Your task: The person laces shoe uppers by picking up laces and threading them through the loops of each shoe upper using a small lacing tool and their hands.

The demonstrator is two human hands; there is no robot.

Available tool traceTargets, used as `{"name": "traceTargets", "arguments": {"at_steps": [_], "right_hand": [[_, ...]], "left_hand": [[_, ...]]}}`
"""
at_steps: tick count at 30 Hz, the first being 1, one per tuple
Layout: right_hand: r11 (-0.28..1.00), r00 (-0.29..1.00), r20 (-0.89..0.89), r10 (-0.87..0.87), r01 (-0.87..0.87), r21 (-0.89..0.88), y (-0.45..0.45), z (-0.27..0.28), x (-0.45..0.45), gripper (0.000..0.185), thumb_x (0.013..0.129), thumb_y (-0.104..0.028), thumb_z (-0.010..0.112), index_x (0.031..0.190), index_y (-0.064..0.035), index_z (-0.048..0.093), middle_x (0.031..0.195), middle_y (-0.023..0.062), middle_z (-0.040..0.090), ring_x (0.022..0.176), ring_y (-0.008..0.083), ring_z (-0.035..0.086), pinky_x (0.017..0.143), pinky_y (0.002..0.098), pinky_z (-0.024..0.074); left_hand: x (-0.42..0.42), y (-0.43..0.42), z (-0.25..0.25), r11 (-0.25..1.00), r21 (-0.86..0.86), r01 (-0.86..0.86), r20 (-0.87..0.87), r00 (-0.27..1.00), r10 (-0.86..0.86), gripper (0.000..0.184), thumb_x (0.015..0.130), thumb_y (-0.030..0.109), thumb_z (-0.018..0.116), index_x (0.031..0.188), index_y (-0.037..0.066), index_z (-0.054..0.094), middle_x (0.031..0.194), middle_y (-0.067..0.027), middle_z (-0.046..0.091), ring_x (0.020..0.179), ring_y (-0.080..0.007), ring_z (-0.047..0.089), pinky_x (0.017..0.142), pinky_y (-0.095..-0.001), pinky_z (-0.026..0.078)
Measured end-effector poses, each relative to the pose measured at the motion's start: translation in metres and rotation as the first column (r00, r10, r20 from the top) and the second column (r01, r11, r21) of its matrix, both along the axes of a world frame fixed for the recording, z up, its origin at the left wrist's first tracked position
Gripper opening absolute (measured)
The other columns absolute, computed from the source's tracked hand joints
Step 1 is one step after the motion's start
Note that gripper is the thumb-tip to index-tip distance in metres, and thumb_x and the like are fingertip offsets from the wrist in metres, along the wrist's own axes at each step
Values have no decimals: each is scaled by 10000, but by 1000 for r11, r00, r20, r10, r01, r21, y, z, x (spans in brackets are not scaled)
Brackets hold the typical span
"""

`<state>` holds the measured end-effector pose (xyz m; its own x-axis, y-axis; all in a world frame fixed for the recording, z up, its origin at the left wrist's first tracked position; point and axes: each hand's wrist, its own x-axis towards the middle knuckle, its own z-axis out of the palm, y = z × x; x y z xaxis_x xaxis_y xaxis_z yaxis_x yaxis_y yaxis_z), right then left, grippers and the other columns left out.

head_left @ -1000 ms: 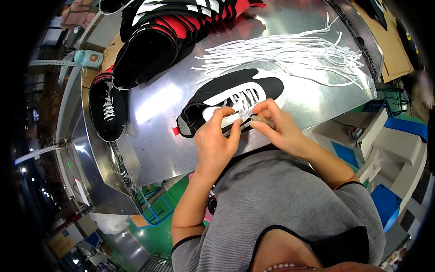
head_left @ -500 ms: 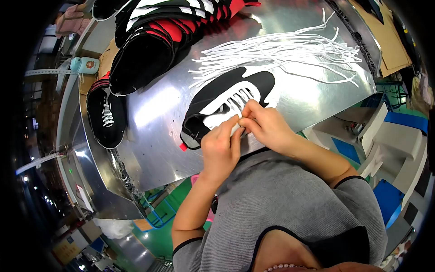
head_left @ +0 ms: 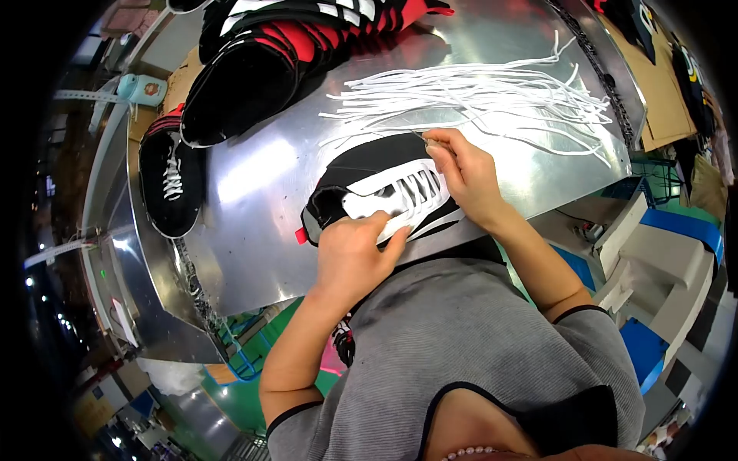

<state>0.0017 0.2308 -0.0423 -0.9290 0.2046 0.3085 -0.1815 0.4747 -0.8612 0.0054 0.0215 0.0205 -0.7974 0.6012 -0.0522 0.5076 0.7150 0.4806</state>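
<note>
A black shoe upper (head_left: 361, 165) with a white eyelet panel lies on the metal table, its collar to the left and a red tab at the heel. White lace (head_left: 419, 188) crosses the panel in rows. My left hand (head_left: 354, 253) grips the near side of the upper, thumb and index finger by the lace; the fingertips are partly hidden. My right hand (head_left: 470, 173) is closed in a pinch beyond the toe end, on a thin dark pointed tool (head_left: 419, 135) whose tip points left over the upper's far edge.
Loose white laces (head_left: 477, 96) spread across the table's far right. Stacked black-and-red uppers (head_left: 246, 88) stand at the back left, with a laced black upper (head_left: 171, 184) near the left edge. A light-blue bottle (head_left: 142, 90) sits beyond it.
My hands have moved apart: the right went up and right to the toe end, the left slightly down and left. The upper has turned, its toe now lower.
</note>
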Motion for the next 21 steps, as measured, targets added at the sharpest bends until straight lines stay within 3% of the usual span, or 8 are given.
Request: {"name": "traceTargets", "arguments": {"at_steps": [4,5,8,10,13,16,19,21], "right_hand": [[969,997,71,6,11,-247,0,0,3,184,948,-91,603,1116,-19,625,756,67,645,592,130,569,544,259,435],[929,995,98,31,7,-371,3,2,6,188,951,-82,595,1125,-16,623,754,47,635,594,101,543,540,244,419],[923,996,48,78,-54,-380,9,0,17,213,928,-61,626,1134,-7,619,762,-3,595,637,45,478,557,208,380],[974,996,-34,82,-87,-210,4,1,22,228,901,-63,669,1118,-11,625,757,-20,575,635,41,468,556,204,374],[951,989,29,142,-128,-281,-6,10,18,220,880,-57,699,1085,-14,633,779,-34,590,647,38,476,563,197,378],[921,992,19,129,-112,-372,-11,12,6,167,893,-60,682,1054,-34,644,777,-51,580,637,18,467,556,180,360],[776,997,18,76,-47,-630,8,9,-11,126,919,-92,657,1037,-48,651,762,-69,550,648,8,450,578,167,347],[712,998,-11,-61,36,-701,20,4,-29,126,938,-132,642,1026,-42,650,756,-69,540,700,21,448,637,180,353]], "left_hand": [[9,-16,-7,965,252,72,-161,986,-32,291,799,137,763,1044,28,651,813,-172,648,756,-335,616,684,-399,482],[18,-26,-13,954,284,99,-172,984,-51,409,798,32,737,1179,19,590,1055,-207,617,947,-324,600,830,-399,482],[63,-49,-42,906,418,-75,-536,785,312,534,826,-31,697,1316,3,487,1262,-196,543,1101,-292,569,937,-389,462],[97,-44,-65,416,705,-574,328,785,526,567,862,-78,620,1378,-9,394,1366,-152,456,1208,-275,512,1002,-408,450],[81,-41,-44,11,503,-864,859,502,103,591,907,18,647,1417,-3,350,1254,-97,510,1193,-217,505,917,-331,449],[52,-54,-60,-113,391,-913,736,384,-558,511,903,276,708,1306,30,511,1124,-41,590,983,-129,549,818,-288,442],[21,-51,-60,-181,505,-844,639,507,-579,391,894,292,693,1201,65,610,1150,-64,647,1067,-228,571,1038,-412,400],[6,-51,-11,-245,624,-742,607,658,-446,367,863,324,723,1122,95,599,1045,-35,596,1032,-250,534,993,-459,397]]}}
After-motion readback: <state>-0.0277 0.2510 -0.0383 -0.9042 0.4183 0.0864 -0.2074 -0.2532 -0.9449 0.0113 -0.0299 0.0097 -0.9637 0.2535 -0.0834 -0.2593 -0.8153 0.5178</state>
